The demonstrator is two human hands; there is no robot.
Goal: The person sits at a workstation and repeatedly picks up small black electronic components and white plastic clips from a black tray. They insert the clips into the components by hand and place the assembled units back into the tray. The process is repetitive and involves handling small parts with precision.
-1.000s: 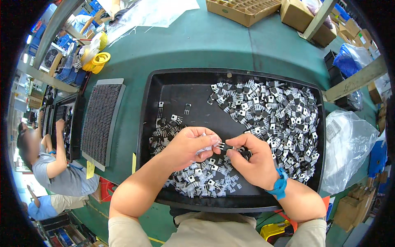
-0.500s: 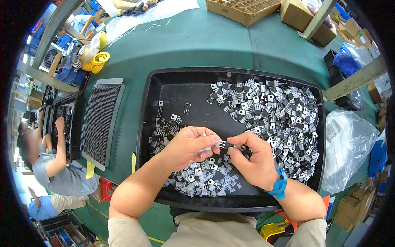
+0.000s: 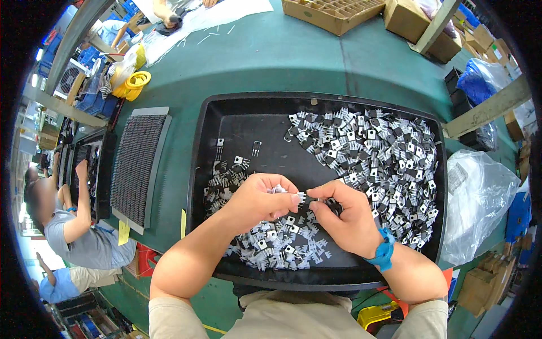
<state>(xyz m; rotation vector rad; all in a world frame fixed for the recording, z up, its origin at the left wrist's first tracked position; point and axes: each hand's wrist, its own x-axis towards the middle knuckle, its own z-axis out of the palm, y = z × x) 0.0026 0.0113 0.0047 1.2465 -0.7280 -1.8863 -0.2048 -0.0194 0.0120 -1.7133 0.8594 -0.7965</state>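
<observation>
Over the near half of the shallow black plastic tray (image 3: 226, 113), whose bare far-left floor lies open, the left hand (image 3: 261, 199) curls closed around small silvery finned parts while the right hand (image 3: 347, 217) pinches one small black-and-silver finned component (image 3: 303, 196) between them, beside the large component heap (image 3: 372, 152) crowding the right rim.

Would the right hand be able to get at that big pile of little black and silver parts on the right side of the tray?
Probably yes. The right hand hovers inside the black tray, beside the big pile, with nothing between them. It is pinching a small part together with the left hand, so its fingers are occupied.
</observation>
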